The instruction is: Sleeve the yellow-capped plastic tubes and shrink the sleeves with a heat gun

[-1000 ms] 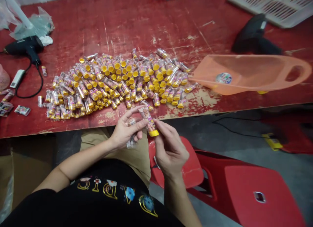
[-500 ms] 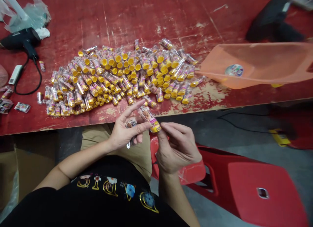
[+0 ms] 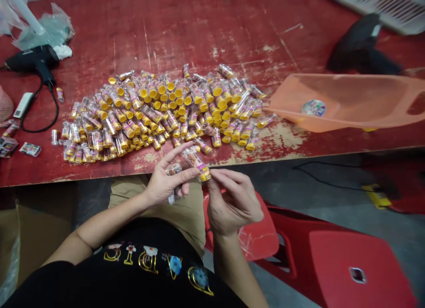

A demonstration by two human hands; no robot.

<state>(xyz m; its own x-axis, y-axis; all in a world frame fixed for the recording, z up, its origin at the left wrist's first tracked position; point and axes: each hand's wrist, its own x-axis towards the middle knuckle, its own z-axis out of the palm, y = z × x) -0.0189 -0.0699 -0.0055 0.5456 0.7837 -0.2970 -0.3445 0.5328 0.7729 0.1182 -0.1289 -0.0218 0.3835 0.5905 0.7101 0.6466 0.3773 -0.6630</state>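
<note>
Between the thumb and index finger of my left hand [image 3: 166,179] is a small clear tube [image 3: 195,163] with a printed label and a yellow end. Tucked in the same palm are printed sleeves [image 3: 173,171], partly hidden by my fingers. My right hand [image 3: 232,199] pinches at the yellow end of that tube, thumb and index finger together. Beyond my hands a big pile of similar yellow-ended tubes [image 3: 156,111] lies on the red, scuffed table [image 3: 212,29].
An orange scoop-like basin [image 3: 358,93] lies on the right. Black heat guns sit at the left [image 3: 33,60] and right [image 3: 358,47]. A white slatted basket [image 3: 392,7] is at the far right. Red stools [image 3: 358,263] stand beside me.
The view has shifted slightly, so the table things appear lower. Both hands keep their hold on the tube, with little change in grip.
</note>
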